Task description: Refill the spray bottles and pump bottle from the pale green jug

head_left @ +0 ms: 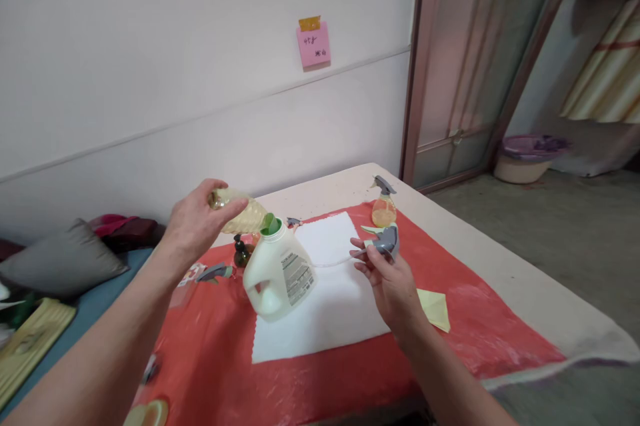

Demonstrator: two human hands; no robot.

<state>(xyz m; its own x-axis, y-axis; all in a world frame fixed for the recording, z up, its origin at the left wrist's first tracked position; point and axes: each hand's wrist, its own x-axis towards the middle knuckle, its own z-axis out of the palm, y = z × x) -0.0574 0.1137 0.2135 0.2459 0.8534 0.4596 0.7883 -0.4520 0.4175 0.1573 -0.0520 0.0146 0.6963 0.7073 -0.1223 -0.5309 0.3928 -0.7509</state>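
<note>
My left hand [197, 216] is wrapped round a clear bottle [245, 213] of yellowish liquid. The bottle is tipped to the right, its neck at the green mouth of a large white detergent jug [280, 276]. That jug stands upright on a white cloth [340, 319], its handle toward the lower left and a printed label on its side. In my right hand [387, 279] is a grey spray trigger head [385, 243], pinched between the fingers, its thin dip tube pointing left above the cloth. Whether liquid is flowing inside the jug's mouth is hidden.
A spray bottle [384, 211] of orange-yellow liquid stands at the back right of the red tablecloth [480, 326]. Left of the jug are a dark pump bottle [241, 253] and another spray trigger [215, 273]. A folded yellow cloth [435, 309] lies by my right wrist.
</note>
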